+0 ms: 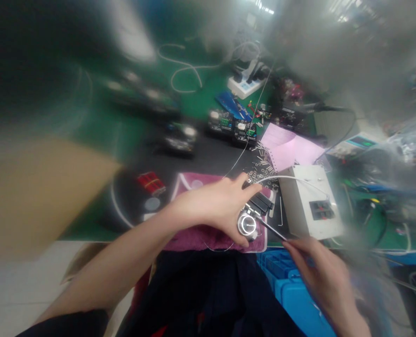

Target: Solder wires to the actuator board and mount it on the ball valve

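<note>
My left hand [230,201] is closed round a device with a round silver housing [247,225] and a black ribbed block [261,202]. The device lies on a purple towel [193,238] at the front of the table. Between the fingertips of my right hand [320,267] is a thin rod-like tool, likely a screwdriver [273,231]. Its tip meets the device beside the silver housing; whether it sits in a screw I cannot tell. A white cable [288,177] runs from near my left fingertips towards the right.
A beige metal box [299,201] stands right of the towel, with an L-shaped hex key [281,211] beside it. Behind lie scattered small metal parts [262,171], pink paper [288,145], circuit assemblies [244,132] and a white power strip [244,86]. Red blocks [150,182] lie left.
</note>
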The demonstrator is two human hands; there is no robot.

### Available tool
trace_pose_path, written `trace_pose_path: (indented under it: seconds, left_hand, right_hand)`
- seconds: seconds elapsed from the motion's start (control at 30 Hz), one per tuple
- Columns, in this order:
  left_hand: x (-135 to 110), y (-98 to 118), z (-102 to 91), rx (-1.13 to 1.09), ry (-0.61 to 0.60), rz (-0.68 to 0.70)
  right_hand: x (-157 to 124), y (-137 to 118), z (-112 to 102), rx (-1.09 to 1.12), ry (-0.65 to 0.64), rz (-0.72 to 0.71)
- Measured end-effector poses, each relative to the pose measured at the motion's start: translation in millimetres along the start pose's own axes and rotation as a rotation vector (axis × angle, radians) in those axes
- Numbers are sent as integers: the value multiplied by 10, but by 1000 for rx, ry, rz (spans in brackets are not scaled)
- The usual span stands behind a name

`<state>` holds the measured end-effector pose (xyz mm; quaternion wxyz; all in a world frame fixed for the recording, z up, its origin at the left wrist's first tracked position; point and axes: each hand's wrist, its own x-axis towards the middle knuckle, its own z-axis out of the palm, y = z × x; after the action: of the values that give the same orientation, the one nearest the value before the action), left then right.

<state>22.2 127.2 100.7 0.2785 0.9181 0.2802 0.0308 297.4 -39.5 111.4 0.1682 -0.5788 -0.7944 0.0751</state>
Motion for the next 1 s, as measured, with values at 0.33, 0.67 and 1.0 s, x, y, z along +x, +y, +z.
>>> trace_pose_path:
  seconds: [0.33, 0.67, 1.0]
  left_hand:
    - [26, -3, 14, 17, -31, -30]
    - [23, 3, -12, -12, -43, -29]
    - [8, -12, -9, -20, -15, 1]
  right_hand:
    - [-160, -33, 110, 110, -31, 66]
    - [251, -225, -326, -87, 83, -2]
    - [406, -191, -455, -206, -6, -89]
